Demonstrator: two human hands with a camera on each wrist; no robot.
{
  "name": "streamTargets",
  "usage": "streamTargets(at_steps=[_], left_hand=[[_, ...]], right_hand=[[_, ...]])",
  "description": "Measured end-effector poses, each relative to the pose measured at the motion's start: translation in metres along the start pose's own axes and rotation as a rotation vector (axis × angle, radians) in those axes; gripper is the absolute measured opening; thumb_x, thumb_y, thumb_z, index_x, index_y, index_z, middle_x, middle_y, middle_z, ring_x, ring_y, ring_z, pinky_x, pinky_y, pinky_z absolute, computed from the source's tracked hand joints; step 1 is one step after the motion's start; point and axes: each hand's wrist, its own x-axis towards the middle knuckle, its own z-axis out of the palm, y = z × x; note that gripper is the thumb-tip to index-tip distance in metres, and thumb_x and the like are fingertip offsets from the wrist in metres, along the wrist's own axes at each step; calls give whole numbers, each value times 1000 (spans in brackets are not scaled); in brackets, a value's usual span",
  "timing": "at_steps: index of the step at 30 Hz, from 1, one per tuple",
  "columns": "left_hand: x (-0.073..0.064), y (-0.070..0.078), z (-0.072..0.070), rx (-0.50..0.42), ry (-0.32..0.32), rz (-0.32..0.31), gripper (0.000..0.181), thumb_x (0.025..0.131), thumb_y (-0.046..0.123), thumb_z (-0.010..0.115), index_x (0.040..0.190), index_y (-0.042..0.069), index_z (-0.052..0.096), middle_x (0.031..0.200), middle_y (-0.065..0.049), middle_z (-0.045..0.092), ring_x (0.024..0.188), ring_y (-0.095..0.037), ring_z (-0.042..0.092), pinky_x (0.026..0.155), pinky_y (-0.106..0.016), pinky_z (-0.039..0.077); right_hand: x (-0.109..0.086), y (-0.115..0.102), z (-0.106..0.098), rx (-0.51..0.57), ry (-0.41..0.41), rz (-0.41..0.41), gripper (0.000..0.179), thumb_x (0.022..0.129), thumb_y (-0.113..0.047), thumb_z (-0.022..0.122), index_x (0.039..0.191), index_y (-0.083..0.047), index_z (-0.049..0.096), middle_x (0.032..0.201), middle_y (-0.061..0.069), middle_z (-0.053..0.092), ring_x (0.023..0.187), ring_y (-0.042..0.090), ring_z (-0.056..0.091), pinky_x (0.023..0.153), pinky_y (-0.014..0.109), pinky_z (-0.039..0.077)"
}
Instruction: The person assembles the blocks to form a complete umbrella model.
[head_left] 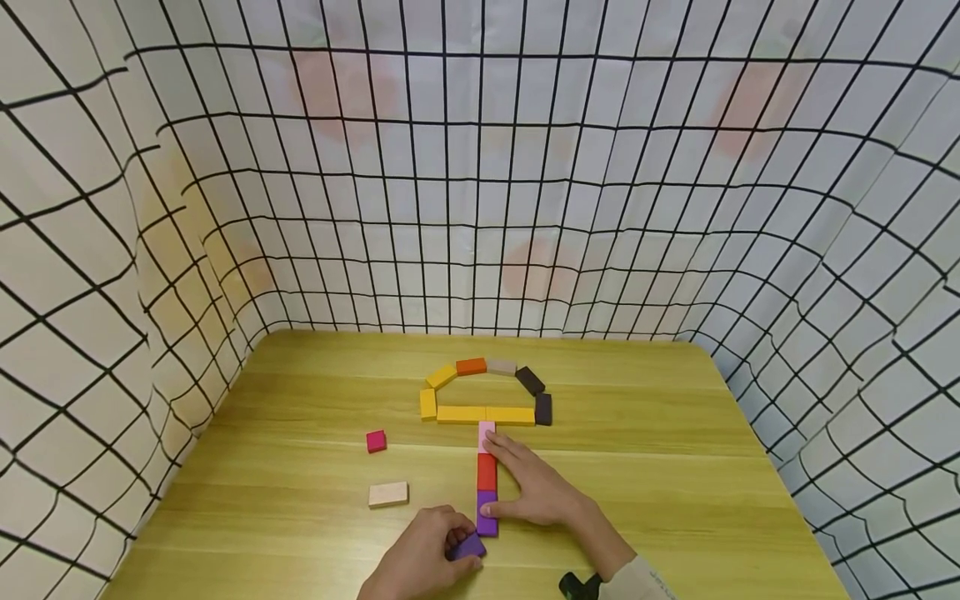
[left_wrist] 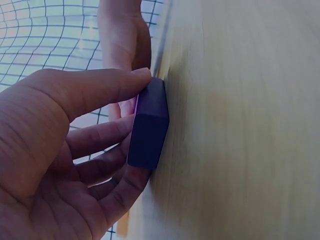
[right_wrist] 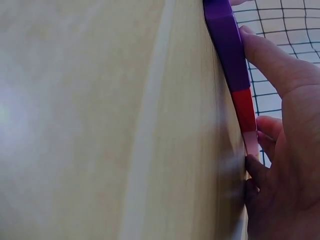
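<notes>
My left hand [head_left: 420, 550] pinches a purple block [head_left: 470, 546] between thumb and fingers, close over the table at the near end of a column of blocks. The left wrist view shows this block tilted, the thumb on its upper edge and fingers behind it. The column runs from a pink block [head_left: 486, 427] through a red block [head_left: 486, 472] to another purple block [head_left: 488, 525]. Over the column lies my right hand [head_left: 543, 490], its fingers extended. Its fingertips touch the pink block and its thumb rests on the purple one, near the red block's side.
Beyond the column, two long yellow blocks [head_left: 461, 414] form a straight line under an arch of yellow, orange, grey and black blocks [head_left: 530, 381]. To the left lie a crimson cube [head_left: 376, 442] and a pale wooden block [head_left: 387, 494]. Black grid netting [head_left: 480, 175] surrounds the wooden table [head_left: 637, 467].
</notes>
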Motion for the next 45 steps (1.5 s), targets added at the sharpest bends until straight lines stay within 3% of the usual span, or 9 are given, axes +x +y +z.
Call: streamTargets(at_steps=[17, 26, 32, 36, 39, 45], left_hand=[[-1, 0, 3, -31, 8, -31, 31, 83, 32, 86, 102, 9, 77, 83, 13, 64, 74, 2, 55, 66, -18, 48], [0, -3, 3, -14, 45, 34, 36, 86, 38, 84, 105, 8, 77, 85, 12, 66, 76, 4, 56, 68, -18, 51], [0, -9, -5, -24, 80, 19, 44, 89, 45, 80, 112, 8, 76, 92, 10, 68, 81, 2, 59, 73, -19, 54], [-1, -15, -17, 38, 144, 13, 45, 89, 43, 80, 117, 8, 75, 99, 6, 70, 86, -3, 61, 75, -22, 54], [-2, -21, -30, 107, 232, -9, 44, 89, 40, 81, 119, 9, 74, 106, 3, 71, 94, -10, 64, 81, -27, 56], [-8, -33, -50, 228, 404, -113, 43, 83, 33, 88, 118, 11, 75, 122, -5, 68, 114, -27, 64, 98, -48, 56]], right_hand=[[-1, -2, 0, -6, 5, 6, 104, 85, -74, 67, 166, -25, 24, 172, -3, 22, 158, 30, 24, 122, 60, 32], [-1, -1, 1, -9, 10, 5, 104, 85, -73, 67, 166, -25, 24, 172, -2, 23, 158, 30, 25, 122, 60, 33], [0, 0, 1, -2, 16, -13, 104, 85, -74, 66, 166, -23, 25, 173, -2, 22, 158, 31, 24, 122, 59, 32], [0, -1, 1, 4, 20, -20, 103, 85, -74, 66, 165, -22, 25, 173, -3, 22, 158, 30, 24, 123, 59, 32], [0, -1, 1, -1, 16, -16, 104, 85, -75, 66, 166, -23, 25, 173, -4, 21, 159, 29, 23, 123, 59, 32], [1, -1, 1, -7, 4, -5, 105, 84, -77, 64, 166, -25, 23, 173, -5, 20, 159, 29, 23, 123, 58, 31]])
